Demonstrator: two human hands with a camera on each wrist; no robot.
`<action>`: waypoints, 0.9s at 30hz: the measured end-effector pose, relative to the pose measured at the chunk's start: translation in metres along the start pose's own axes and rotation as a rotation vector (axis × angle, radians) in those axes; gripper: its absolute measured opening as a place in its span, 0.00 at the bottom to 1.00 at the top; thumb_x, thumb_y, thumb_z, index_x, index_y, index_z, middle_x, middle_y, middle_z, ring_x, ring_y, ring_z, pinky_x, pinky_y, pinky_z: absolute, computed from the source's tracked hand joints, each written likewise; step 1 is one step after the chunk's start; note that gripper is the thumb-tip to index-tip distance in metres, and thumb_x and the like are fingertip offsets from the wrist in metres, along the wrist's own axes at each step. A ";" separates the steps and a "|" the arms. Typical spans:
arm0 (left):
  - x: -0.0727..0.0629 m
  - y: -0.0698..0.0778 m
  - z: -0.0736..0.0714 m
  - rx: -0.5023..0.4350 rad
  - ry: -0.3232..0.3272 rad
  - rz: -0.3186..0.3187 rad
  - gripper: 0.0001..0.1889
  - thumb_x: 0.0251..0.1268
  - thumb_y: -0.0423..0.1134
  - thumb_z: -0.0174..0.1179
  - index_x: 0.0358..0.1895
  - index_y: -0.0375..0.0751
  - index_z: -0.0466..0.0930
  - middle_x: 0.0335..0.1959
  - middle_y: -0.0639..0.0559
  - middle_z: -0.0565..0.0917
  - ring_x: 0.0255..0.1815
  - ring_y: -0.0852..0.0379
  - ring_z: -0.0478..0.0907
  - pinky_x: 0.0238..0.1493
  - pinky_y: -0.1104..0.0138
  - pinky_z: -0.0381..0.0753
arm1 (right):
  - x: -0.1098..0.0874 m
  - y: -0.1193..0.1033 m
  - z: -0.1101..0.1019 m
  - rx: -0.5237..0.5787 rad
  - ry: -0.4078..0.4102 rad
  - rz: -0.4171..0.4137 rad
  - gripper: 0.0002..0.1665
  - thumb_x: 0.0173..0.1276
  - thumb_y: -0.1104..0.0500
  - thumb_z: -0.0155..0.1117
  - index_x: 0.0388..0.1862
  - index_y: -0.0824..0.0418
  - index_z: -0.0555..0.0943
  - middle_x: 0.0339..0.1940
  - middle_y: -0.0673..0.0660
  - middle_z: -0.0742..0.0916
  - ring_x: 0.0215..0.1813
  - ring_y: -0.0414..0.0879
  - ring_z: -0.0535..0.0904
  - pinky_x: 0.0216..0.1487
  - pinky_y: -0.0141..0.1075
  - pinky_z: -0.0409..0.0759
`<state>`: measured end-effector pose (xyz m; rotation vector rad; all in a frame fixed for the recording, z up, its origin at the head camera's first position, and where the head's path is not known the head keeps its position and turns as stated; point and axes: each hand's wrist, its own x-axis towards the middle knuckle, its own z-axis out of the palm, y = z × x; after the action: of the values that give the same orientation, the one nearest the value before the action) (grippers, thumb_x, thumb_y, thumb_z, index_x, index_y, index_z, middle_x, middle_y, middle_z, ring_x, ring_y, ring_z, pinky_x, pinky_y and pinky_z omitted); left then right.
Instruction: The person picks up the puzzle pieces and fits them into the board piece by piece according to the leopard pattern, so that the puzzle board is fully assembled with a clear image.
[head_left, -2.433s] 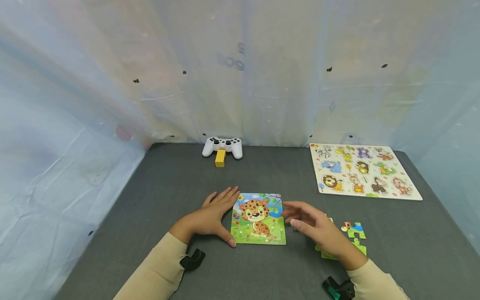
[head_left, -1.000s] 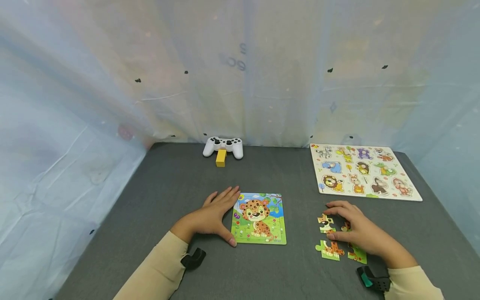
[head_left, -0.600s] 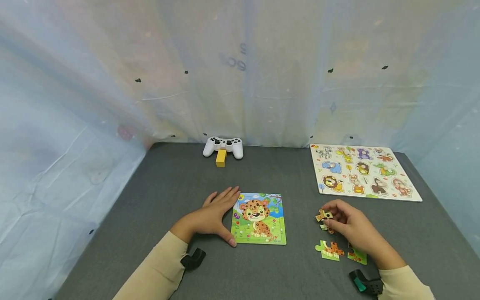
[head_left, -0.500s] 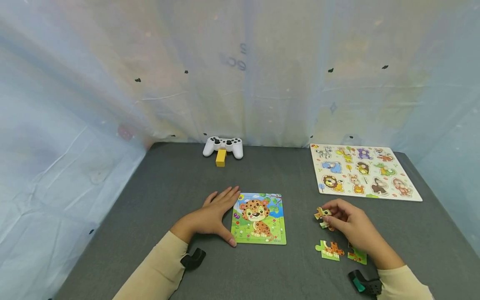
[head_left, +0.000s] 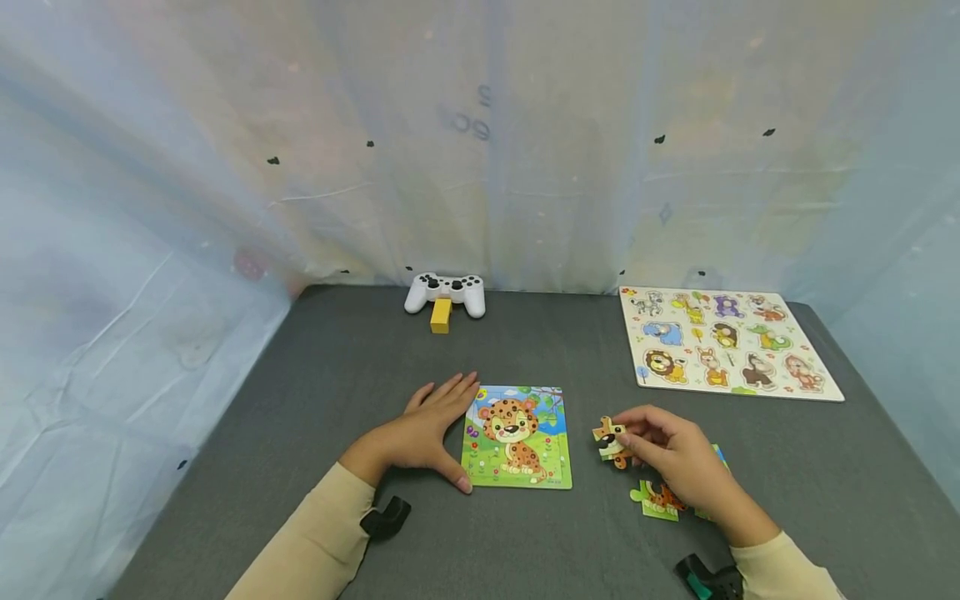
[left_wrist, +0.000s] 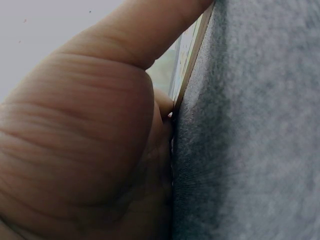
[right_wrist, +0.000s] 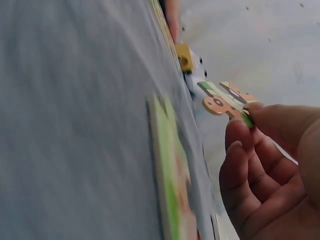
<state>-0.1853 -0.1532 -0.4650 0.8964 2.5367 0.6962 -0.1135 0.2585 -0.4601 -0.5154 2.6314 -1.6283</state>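
Observation:
In the head view, my left hand (head_left: 420, 442) lies with spread fingers against the left edge of a square leopard picture board (head_left: 558, 467), its thumb at the near left corner. My right hand (head_left: 678, 462) pinches a jigsaw piece (head_left: 609, 443) bearing part of a spotted face, between thumb and fingers, right of the board. The right wrist view shows this piece (right_wrist: 220, 104) lifted off the table. Below the right hand lies another jigsaw piece (head_left: 657, 502), green and orange. More pieces are partly hidden behind that hand.
A white game controller (head_left: 446, 292) sits at the back with a yellow block (head_left: 441, 317) in front of it. Back right lies a large animal peg board (head_left: 731, 346). Dark grey cloth covers the table (head_left: 337, 358); pale sheeting (head_left: 570, 208) hangs behind.
My right hand went from beside the board to the loose pieces, picked up the spotted-face jigsaw piece and carried it left toward the board. The left hand stayed in place.

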 end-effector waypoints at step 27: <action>0.001 -0.001 0.001 -0.001 0.004 0.010 0.80 0.41 0.75 0.83 0.92 0.47 0.41 0.91 0.54 0.38 0.89 0.53 0.31 0.82 0.43 0.28 | 0.039 -0.031 0.089 0.139 -0.067 0.129 0.10 0.83 0.64 0.66 0.58 0.63 0.86 0.36 0.55 0.88 0.28 0.51 0.86 0.21 0.40 0.81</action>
<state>-0.1858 -0.1531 -0.4662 0.9084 2.5372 0.7025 -0.1267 0.1569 -0.4675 -0.3803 2.4268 -1.7068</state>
